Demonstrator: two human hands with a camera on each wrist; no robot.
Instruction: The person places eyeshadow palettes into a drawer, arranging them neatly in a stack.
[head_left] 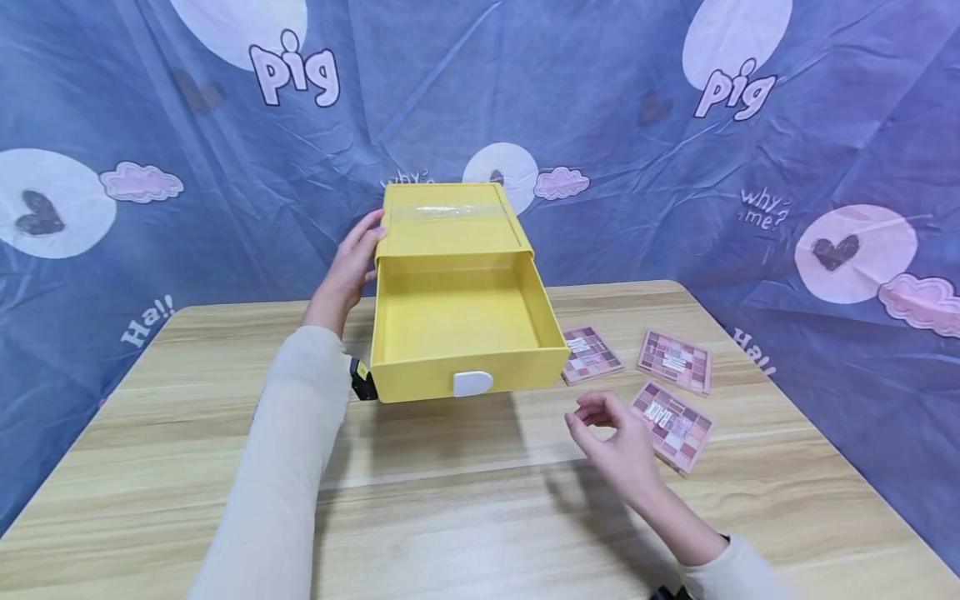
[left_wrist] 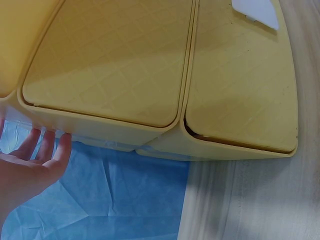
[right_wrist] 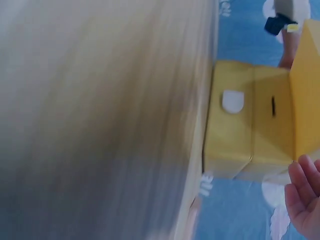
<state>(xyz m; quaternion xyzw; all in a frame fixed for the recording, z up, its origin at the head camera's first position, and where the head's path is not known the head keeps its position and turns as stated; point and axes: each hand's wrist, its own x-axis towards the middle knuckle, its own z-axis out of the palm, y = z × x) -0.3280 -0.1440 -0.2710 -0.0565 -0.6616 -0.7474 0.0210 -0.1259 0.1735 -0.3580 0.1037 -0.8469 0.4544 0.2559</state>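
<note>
The yellow drawer unit [head_left: 450, 235] stands on the table [head_left: 187, 467], top drawer [head_left: 420, 380] out, probably best steadied by the relaxed left hand [head_left: 356, 257] touching its side while the right hand [head_left: 624, 450], loosely curled and empty, hovers near the closest palette [head_left: 681, 435].

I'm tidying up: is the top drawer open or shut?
Open: the top drawer juts out from the yellow cabinet, its inside showing in the head view.

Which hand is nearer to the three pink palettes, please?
Right: the right hand is close beside the palettes, while the left hand touches the yellow cabinet on the side away from them.
</note>
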